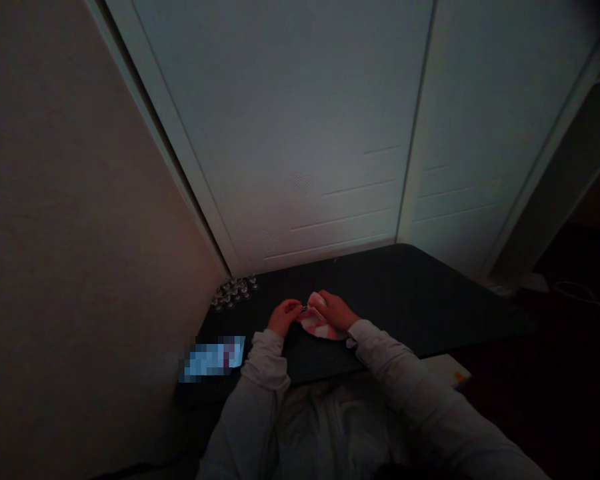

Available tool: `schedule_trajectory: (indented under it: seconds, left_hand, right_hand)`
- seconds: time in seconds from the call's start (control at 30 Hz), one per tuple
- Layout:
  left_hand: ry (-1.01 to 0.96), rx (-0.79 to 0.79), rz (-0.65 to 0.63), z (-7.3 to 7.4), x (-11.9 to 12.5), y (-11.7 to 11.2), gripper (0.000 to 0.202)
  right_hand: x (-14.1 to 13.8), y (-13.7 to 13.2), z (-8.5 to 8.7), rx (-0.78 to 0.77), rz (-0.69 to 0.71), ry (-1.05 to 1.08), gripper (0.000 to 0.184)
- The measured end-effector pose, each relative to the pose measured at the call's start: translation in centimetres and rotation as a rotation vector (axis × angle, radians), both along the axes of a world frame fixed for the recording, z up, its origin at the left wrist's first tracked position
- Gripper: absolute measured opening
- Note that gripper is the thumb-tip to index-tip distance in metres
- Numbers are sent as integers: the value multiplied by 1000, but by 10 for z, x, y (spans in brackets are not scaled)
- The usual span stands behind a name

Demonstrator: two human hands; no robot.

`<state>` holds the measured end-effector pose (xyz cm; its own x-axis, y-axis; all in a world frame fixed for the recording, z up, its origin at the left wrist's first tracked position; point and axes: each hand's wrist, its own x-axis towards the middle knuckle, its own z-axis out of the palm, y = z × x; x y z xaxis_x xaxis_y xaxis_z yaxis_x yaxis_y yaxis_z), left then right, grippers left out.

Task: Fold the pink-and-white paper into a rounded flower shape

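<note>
Above the dark table, my two hands meet over a piece of pink and white cloth (320,328). My right hand (339,311) is closed around the cloth, part of it poking up above the fingers and the rest hanging below. My left hand (284,316) pinches at the cloth's left side, its fingertips on a small shiny metal piece (305,308) beside the cloth. Dim light hides what kind of piece it is, and whether it is fixed to the cloth.
Several small shiny metal items (234,292) stand in a cluster at the back left of the dark table (380,287). A lit, blurred screen (213,360) lies at the left edge. White panelled doors (300,133) rise behind; a pale box (446,369) sits beyond the front edge.
</note>
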<state>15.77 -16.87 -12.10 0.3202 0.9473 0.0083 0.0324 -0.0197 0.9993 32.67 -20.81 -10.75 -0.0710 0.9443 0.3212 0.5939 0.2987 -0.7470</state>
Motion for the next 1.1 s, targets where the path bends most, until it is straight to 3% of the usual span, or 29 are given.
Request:
schedule_trajectory:
  seconds: [0.23, 0.47, 1.1]
  left_hand:
    - [-25, -16, -13, 2, 0, -1, 32]
    - [-10, -2, -7, 2, 0, -1, 30]
    - [7, -7, -7, 5, 1, -4, 30]
  right_hand:
    - [0, 0, -1, 30, 42, 66, 32]
    - [2, -2, 3, 16, 70, -7, 25]
    - [0, -4, 5, -33, 38, -19, 25]
